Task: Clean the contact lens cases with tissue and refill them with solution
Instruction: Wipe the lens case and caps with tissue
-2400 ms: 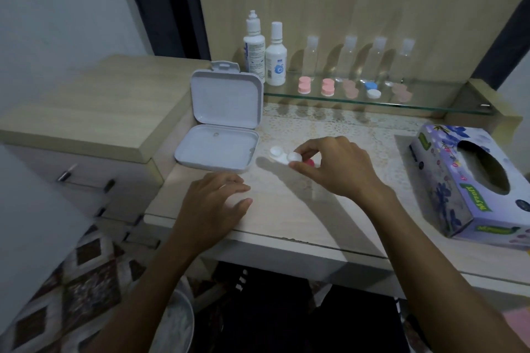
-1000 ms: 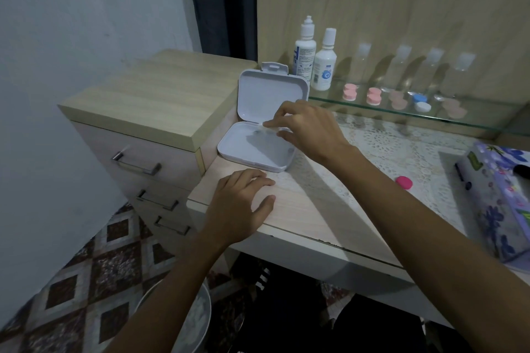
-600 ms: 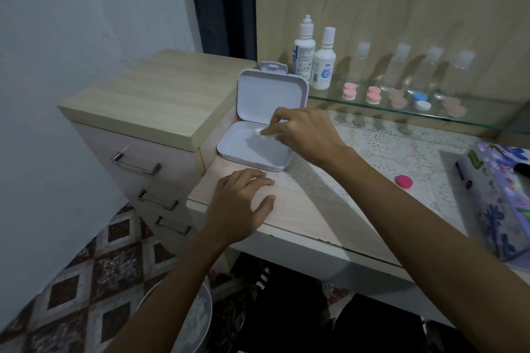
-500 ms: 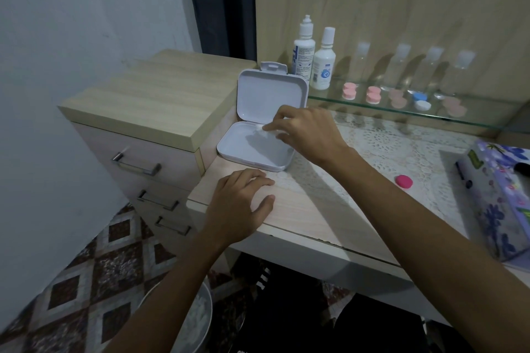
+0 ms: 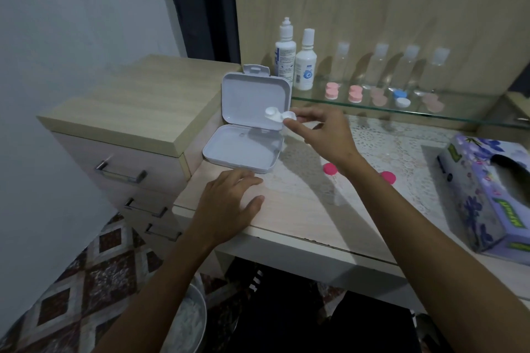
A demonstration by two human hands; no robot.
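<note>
The right hand (image 5: pixel 321 135) pinches a white contact lens case (image 5: pixel 279 117) between thumb and fingertips, gripping its right-hand cup; the case is held in the air just above the far right corner of the open white box (image 5: pixel 243 149), in front of the box's raised lid. One cup of the case still carries a white cap, the gripped one looks uncapped. The left hand (image 5: pixel 229 200) lies flat on the desk top (image 5: pixel 301 209) just in front of the box, fingers straight and slightly spread, holding nothing. To the right of the box, two pink caps (image 5: pixel 330 168) lie on the desk, one partly hidden behind the right forearm. Farther right of the box sits a purple flowered tissue box (image 5: pixel 487 195). Behind the box runs a glass shelf (image 5: pixel 459 117) with two white solution bottles (image 5: pixel 305 61) standing just behind the lid, then four clear small bottles (image 5: pixel 375 69) in a row and several pink lens cases (image 5: pixel 332 91) plus a blue-and-white one (image 5: pixel 401 97). Left of the box stands a wooden drawer unit (image 5: pixel 137 112), touching the desk. Below the desk edge, near the left forearm, part of a metal bin (image 5: pixel 189 321) shows over a patterned tile floor (image 5: pixel 71 295).
</note>
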